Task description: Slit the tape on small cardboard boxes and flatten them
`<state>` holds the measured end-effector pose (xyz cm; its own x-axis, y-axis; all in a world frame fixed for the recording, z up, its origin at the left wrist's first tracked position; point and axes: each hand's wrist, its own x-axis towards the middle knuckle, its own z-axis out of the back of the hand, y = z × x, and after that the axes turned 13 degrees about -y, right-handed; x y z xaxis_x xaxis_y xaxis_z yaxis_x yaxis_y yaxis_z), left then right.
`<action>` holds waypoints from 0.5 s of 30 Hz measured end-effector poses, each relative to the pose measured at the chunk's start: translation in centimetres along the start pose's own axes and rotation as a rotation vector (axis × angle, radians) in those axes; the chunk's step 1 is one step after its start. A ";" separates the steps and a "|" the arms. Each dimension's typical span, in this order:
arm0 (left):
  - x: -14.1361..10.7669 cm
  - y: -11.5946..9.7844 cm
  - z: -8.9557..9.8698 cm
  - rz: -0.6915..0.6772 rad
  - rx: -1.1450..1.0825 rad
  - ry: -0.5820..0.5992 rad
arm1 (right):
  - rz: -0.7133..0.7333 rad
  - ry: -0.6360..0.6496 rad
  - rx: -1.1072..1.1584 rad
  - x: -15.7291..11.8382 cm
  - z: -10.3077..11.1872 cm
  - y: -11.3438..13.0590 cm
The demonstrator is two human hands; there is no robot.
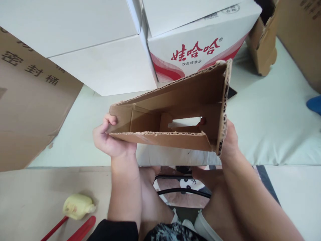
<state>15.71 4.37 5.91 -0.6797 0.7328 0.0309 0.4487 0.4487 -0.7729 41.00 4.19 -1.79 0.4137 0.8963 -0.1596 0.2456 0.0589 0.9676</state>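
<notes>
- In the head view, you hold an open brown corrugated-cardboard box in front of you, above your knees and the near edge of a pale green padded surface. Its open side faces you, and its cut rims look rough and fluted.
- Your left grip is closed on the box's left end, with fingers curled over the rim.
- Your right grip is at the box's right end, holding it from the outer side; most of its fingers are hidden behind the cardboard.
- Deep inside the box, an oblong slot lets light through, and what looks like a fingertip shows at its right edge.
- Beyond the box stand stacked plain white cartons. Just right of them is a white carton with red Chinese lettering and red waves, another white carton on top of it.
- On your far left is a large brown carton printed with black Chinese characters; at the upper right is a cut brown cardboard piece.
- At the right edge, part of a blue object shows.
- On the pale floor, lower left, a yellow bottle lies on its side near red strips.
</notes>
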 end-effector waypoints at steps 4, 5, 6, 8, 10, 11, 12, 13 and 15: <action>0.0 0.1 0.2 -0.007 0.020 -0.014 | -0.007 0.021 0.013 0.1 0.0 0.2; 0.0 0.1 0.2 -0.007 0.024 -0.015 | -0.005 0.023 0.008 0.1 0.0 0.3; 0.0 0.1 0.2 -0.008 0.026 -0.015 | -0.005 0.022 0.001 0.1 0.1 0.3; 0.0 0.2 0.1 -0.012 0.018 -0.018 | -0.010 0.010 -0.008 0.1 0.1 0.4; -0.1 0.3 -0.1 -0.011 -0.003 -0.024 | -0.012 0.007 -0.002 0.1 0.1 0.4; -0.1 0.3 -0.1 -0.007 -0.013 -0.032 | -0.014 0.011 0.007 0.0 0.1 0.4; -0.2 0.4 -0.2 0.000 -0.019 -0.040 | -0.016 0.013 0.018 0.0 0.1 0.4; -0.2 0.5 -0.3 0.009 -0.023 -0.050 | -0.018 0.011 0.031 0.0 0.0 0.5; -0.3 0.6 -0.3 0.022 -0.029 -0.070 | -0.011 0.023 0.032 -0.1 0.0 0.5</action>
<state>16.35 4.57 5.62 -0.7078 0.7057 -0.0308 0.4798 0.4483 -0.7542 41.08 4.11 -1.34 0.3909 0.9055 -0.1653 0.2780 0.0551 0.9590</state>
